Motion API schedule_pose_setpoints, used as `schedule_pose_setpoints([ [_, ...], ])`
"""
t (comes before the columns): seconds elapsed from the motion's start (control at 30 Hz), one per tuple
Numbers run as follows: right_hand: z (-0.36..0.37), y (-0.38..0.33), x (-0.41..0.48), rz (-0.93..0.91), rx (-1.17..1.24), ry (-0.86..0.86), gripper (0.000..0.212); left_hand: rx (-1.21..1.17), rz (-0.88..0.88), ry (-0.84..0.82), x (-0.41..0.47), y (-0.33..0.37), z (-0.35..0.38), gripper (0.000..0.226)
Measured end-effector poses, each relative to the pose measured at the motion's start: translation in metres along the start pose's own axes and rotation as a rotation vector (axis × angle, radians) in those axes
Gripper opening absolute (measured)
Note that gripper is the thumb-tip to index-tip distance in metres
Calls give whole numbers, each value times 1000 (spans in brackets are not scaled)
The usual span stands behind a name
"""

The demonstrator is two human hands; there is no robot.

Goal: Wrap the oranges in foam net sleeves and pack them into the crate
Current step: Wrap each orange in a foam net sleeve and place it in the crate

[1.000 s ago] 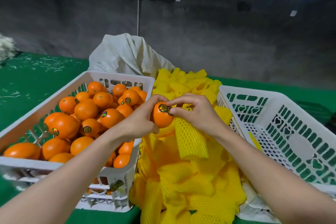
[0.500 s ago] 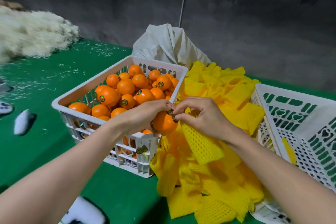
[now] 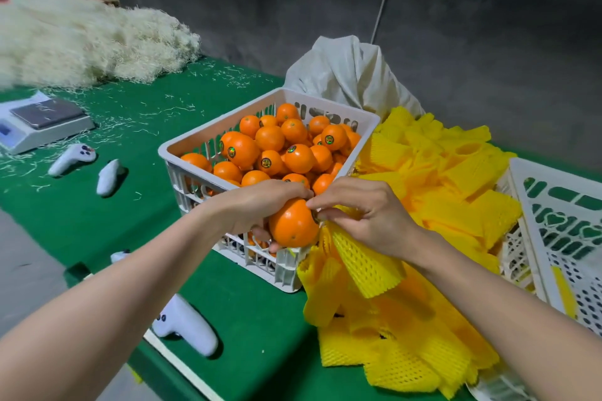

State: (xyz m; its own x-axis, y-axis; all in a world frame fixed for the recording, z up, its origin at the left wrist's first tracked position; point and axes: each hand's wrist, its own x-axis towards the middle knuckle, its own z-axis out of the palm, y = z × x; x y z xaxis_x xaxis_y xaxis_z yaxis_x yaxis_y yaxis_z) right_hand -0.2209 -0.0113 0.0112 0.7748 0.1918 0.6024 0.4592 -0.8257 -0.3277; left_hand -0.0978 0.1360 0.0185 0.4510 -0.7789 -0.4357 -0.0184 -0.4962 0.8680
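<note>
My left hand grips an orange just over the near right corner of a white crate full of stickered oranges. My right hand pinches the open end of a yellow foam net sleeve right against that orange; the sleeve hangs down below the hand. A big pile of yellow sleeves lies between the two crates. A second white crate stands at the right, with little visible inside.
The table has a green cover strewn with straw bits. A heap of pale wood wool is far left, a white scale beside it. White controllers lie on the left. A white sack stands behind the crates.
The view has swung left and down, so the scale, controllers and wood wool have come into sight. Both hands stay together at the orange, with the sleeve's mouth against it.
</note>
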Motion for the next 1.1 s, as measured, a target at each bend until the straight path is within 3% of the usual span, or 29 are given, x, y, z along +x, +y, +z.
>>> schedule_pose_setpoints([
  [0.17,0,-5,4,8,11,-100,11,19,24,-14,-6,-6,2,14],
  [0.33,-8,-5,12,22,-24,-235,9,8,54,-18,-4,-7,2,15],
  [0.7,18,-11,-13,32,-78,226,6,-420,53,60,1,-26,-5,30],
  [0.8,15,-3,-13,216,-27,190,8,-674,120,116,3,-35,-22,39],
  [0.93,33,16,-13,582,-14,-211,7,-806,231,170,3,-35,-37,55],
  [1.0,48,18,-16,673,24,-152,9,-750,284,193,1,-33,-37,52],
  [1.1,72,13,-31,750,49,94,13,-718,307,219,2,-34,-33,53],
])
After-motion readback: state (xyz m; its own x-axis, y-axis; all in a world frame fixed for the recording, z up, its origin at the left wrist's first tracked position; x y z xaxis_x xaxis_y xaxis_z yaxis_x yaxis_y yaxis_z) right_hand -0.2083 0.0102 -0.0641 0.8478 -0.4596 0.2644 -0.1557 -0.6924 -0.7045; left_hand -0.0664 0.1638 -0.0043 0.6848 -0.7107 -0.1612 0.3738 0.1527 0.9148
